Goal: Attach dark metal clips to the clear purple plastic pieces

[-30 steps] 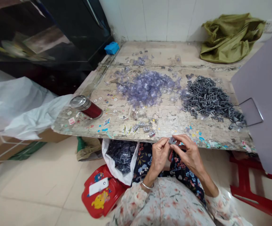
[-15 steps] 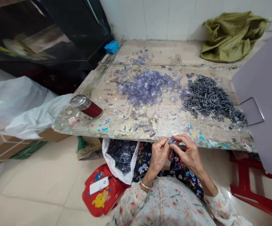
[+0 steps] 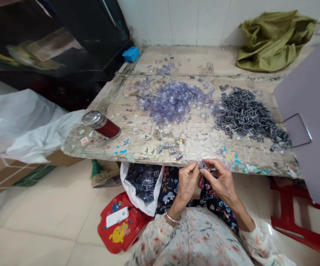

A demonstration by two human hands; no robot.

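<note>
Between my fingertips, just off the table's front edge, is a small grey-and-clear plastic piece (image 3: 202,165). My left hand (image 3: 188,181) pinches its left side, and my right hand (image 3: 221,179) grips it from the right with thumb and fingers. Several similar assembled pieces (image 3: 172,150) lie near the edge, left of my hands. Farther back spreads a heap of clear purplish plastic parts (image 3: 173,101). To its right is a pile of dark grey plastic parts (image 3: 245,114). A white sack (image 3: 160,192) below the table edge holds many dark pieces.
A red flask (image 3: 104,125) stands on the worn table (image 3: 115,99) at left. An olive cloth (image 3: 276,44) lies at the back right, beside a grey panel (image 3: 309,111) with a metal handle. Red stools (image 3: 121,229) (image 3: 287,218) flank my legs; one carries a white device (image 3: 117,217).
Both hands stay almost in place, still holding the small piece, which appears slightly turned. The view has shifted very little.
</note>
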